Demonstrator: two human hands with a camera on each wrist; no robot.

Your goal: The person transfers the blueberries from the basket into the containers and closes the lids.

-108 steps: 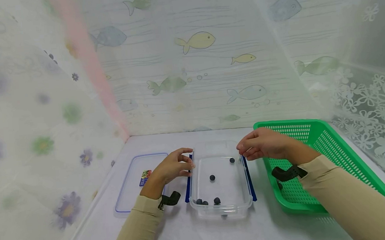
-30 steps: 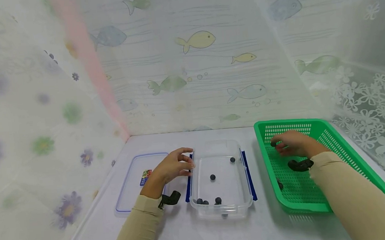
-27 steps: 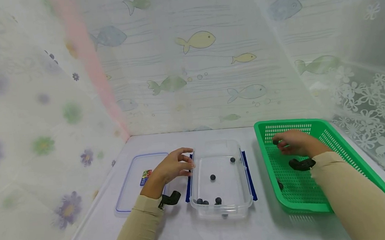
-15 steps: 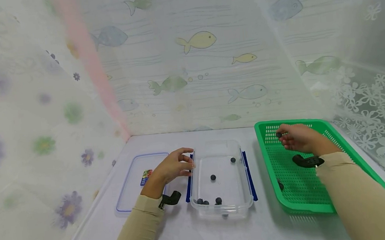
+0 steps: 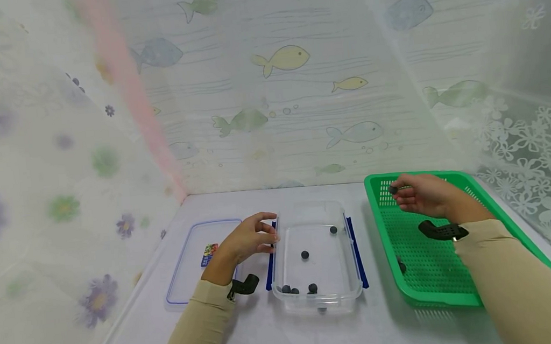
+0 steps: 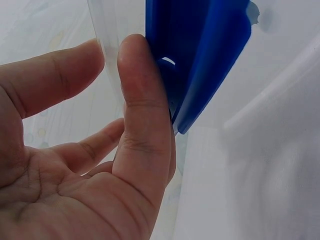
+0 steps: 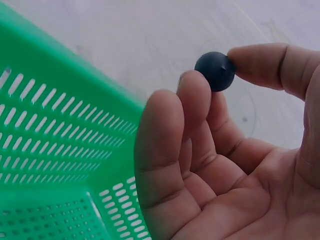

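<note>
In the head view my right hand [image 5: 428, 196] is raised over the green basket [image 5: 387, 249], pinching one blueberry [image 7: 215, 71] between thumb and fingertips. The right wrist view shows the berry as dark blue and round. My left hand [image 5: 246, 240] holds the left side wall of the clear plastic box [image 5: 283, 268]. In the left wrist view, its fingers lie between that wall and a blue latch [image 6: 200, 55]. Several blueberries lie inside the box, one near its middle [image 5: 304, 255] and others along the near end. Another berry [image 5: 401, 265] sits by the basket's left wall.
A clear lid [image 5: 178, 266] with a blue seal lies on the white table [image 5: 250, 341], left of the box and partly behind the left hand. The basket's high rim stands right of the box. A fish-print curtain [image 5: 294, 105] hangs behind the table.
From beside the box's right edge my right hand has moved into the basket, then risen with a blueberry in its fingertips. The left hand and the box have stayed in place.
</note>
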